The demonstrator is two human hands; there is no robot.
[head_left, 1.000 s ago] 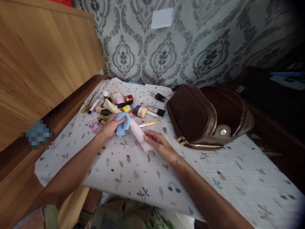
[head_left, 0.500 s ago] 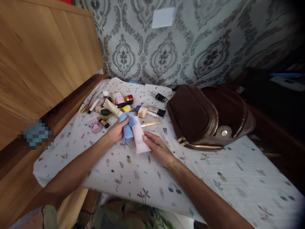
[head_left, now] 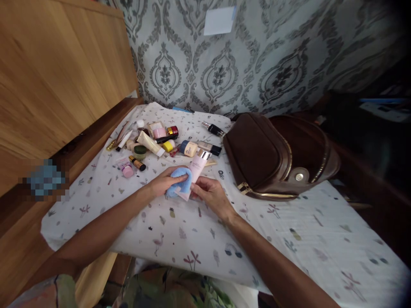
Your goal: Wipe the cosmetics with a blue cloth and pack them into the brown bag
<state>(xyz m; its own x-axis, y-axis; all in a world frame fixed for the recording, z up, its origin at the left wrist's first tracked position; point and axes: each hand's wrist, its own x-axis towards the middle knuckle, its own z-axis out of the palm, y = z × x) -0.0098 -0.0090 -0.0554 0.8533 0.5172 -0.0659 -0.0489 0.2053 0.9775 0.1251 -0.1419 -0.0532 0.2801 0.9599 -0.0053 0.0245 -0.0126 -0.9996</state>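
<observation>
A pale pink cosmetic tube (head_left: 198,166) with a silver cap tilts up and to the right between my hands. My left hand (head_left: 165,182) is closed on a blue cloth (head_left: 181,179), pressing it over the tube's lower part. The fingers of my right hand (head_left: 210,194) grip the right side of the tube near its flat end. Just beyond my hands lie a cream-coloured tube (head_left: 149,143), a jar with a blue lid (head_left: 189,148) and a small dark bottle with an orange label (head_left: 137,163). Part of the flat end is hidden by the cloth.
A brown leather bag (head_left: 276,158) stands on the right of the patterned white cloth (head_left: 180,239). Several other cosmetics are clustered at the back left, with a black bottle (head_left: 213,128) near the bag. A wooden cabinet (head_left: 64,64) rises on the left.
The pink tube has turned so its silver cap points up and right. My left hand has moved the blue cloth from the cap end down onto the tube's lower part.
</observation>
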